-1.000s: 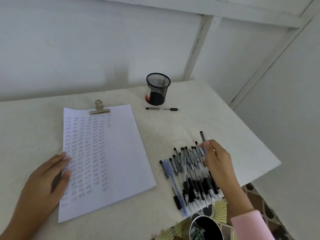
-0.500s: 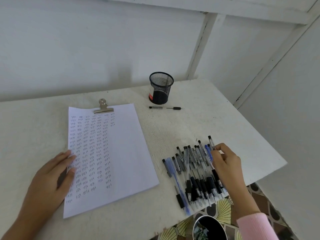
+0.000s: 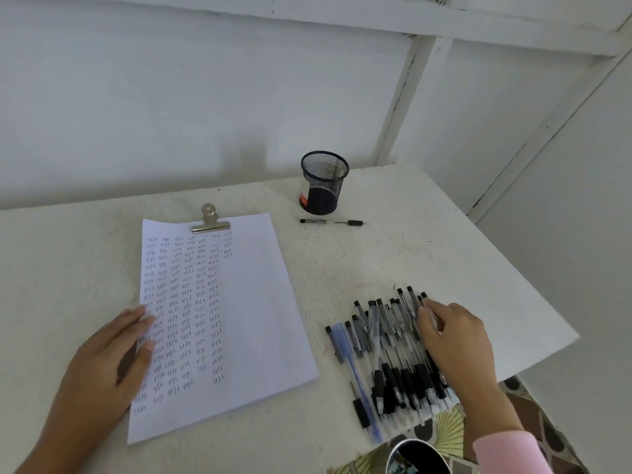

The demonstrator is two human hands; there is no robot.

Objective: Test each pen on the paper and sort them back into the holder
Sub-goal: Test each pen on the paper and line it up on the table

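Left hand (image 3: 113,354): I am reading it as lying flat, fingers straight, pressing the paper's left edge and holding nothing.
Right hand (image 3: 458,340): its fingers are curling over the far right end of the pen pile; I cannot tell whether they are pinching a pen.
Pen pile (image 3: 386,354): many pens are lying side by side near the table's (image 3: 427,254) front right edge.
Loose pen (image 3: 333,222): lying just in front of the holder.
Holder (image 3: 324,183): black mesh, standing upright at the back, well apart from the pile, with no pen showing above its rim.
Paper (image 3: 246,319): clipped at the top, with columns of test marks covering its left and middle.
Progress: I am judging the sorting barely begun despite the many marks.
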